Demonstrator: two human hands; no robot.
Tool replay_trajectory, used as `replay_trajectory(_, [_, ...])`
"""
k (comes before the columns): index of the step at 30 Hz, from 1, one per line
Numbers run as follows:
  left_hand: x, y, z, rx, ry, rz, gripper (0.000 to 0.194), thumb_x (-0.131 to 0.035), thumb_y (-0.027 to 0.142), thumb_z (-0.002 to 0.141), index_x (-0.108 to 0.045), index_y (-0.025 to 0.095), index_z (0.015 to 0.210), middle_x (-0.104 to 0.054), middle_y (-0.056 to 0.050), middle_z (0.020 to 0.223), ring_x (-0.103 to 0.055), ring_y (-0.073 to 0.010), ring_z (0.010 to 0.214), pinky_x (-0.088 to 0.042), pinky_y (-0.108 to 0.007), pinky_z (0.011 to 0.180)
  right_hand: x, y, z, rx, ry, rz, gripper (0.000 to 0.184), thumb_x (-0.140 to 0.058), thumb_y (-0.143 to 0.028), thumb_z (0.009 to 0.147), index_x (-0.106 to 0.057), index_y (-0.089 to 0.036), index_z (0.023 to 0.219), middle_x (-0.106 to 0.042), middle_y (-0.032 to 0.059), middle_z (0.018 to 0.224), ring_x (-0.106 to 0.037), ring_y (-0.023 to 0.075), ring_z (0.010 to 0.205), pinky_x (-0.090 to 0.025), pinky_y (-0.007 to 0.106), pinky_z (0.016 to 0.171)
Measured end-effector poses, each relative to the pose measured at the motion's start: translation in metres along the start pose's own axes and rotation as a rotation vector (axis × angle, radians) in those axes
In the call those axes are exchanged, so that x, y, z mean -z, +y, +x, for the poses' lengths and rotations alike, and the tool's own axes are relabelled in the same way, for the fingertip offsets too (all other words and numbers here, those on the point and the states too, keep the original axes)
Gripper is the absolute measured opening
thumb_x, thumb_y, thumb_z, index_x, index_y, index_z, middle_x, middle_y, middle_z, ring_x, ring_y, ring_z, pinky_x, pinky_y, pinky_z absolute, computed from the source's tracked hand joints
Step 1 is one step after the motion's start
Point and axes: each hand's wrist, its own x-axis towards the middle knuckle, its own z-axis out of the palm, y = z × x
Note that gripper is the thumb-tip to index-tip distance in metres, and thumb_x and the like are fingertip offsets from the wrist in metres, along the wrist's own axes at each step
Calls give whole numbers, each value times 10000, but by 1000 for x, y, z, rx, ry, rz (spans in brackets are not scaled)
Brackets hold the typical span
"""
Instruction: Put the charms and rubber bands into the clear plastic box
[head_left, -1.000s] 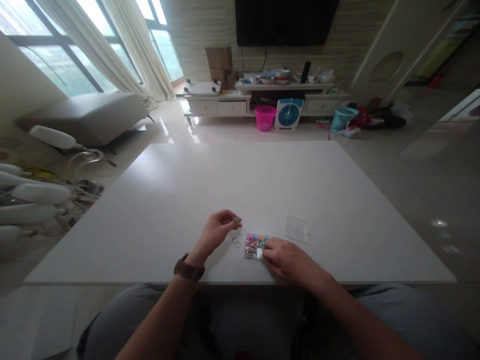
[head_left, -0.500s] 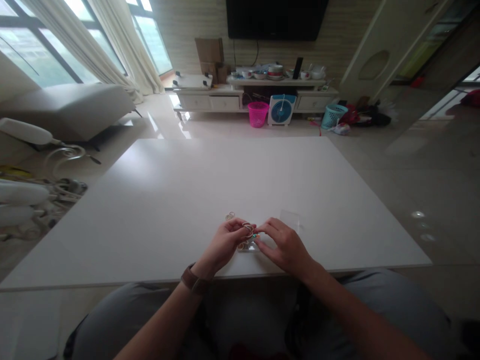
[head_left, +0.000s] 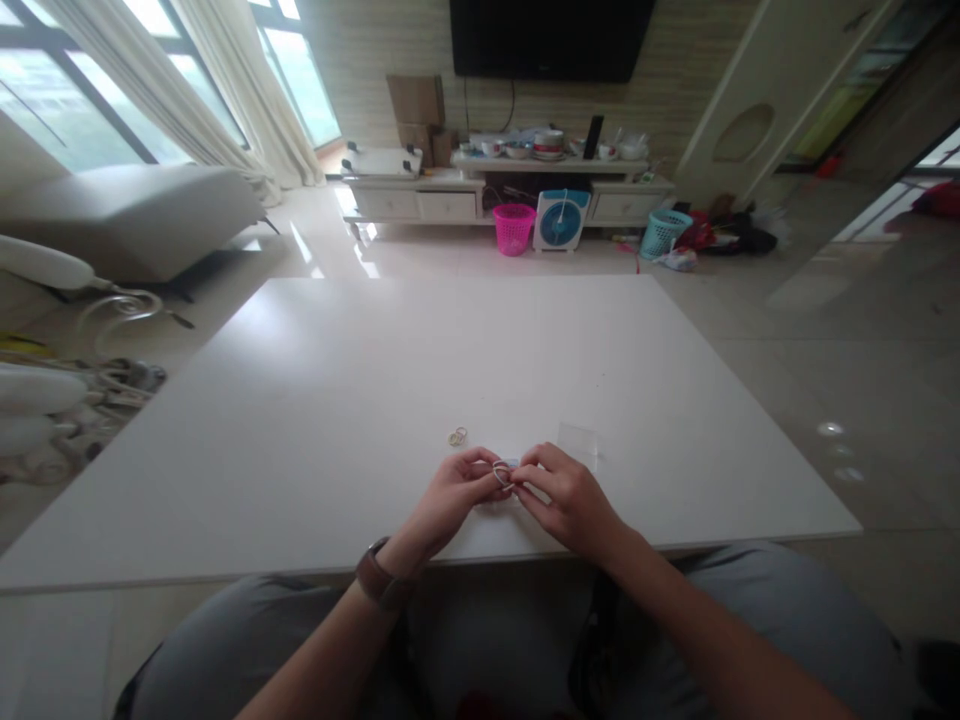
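Note:
Thin cream-coloured ring-shaped bands (head_left: 501, 474) are pinched in my left hand (head_left: 454, 490), between thumb and fingers. The closed fingertips of my right hand (head_left: 566, 495) meet the same bands from the right side. Whether they are rubber bands or another kind of loop is too small to tell. Beneath both hands a small clear box (head_left: 491, 508) shows only in part; the fingers cover its contents. A few loose loops (head_left: 457, 437) lie on the white table (head_left: 360, 400), beyond my left hand. A clear plastic lid or tray (head_left: 578, 440) rests past my right hand.
The near table edge runs just in front of my legs. White chairs (head_left: 45, 390) stand off to the left. Across the floor are a pink basket (head_left: 514, 230), a blue box fan (head_left: 561, 220), a light blue basket (head_left: 664, 234) and a low cabinet (head_left: 450, 205).
My right fingertips have closed in on the bands in my left hand. Small coloured bits and bands in the box, visible before, are now mostly covered. The view has shifted slightly.

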Motion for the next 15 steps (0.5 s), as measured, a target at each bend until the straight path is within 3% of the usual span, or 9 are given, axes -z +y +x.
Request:
replay_trajectory(9, [-2, 2, -1, 1, 17, 34, 329, -808, 381, 759, -625, 136, 881, -714, -49, 828, -671, -127, 776, -549, -250, 777, 11, -3, 6, 135, -142, -312, 171, -474, -151, 976, -643, -169, 961, -619, 83, 926, -515, 203, 871, -409, 312, 741])
replay_trajectory(15, [-2, 4, -3, 15, 6, 14, 299, -788, 375, 785, -630, 138, 878, -707, -43, 823, -665, -124, 783, -550, -243, 780, 11, -2, 4, 66, -64, -90, 160, -503, -130, 961, -650, -179, 923, -614, 69, 897, -543, 188, 866, -445, 292, 746])
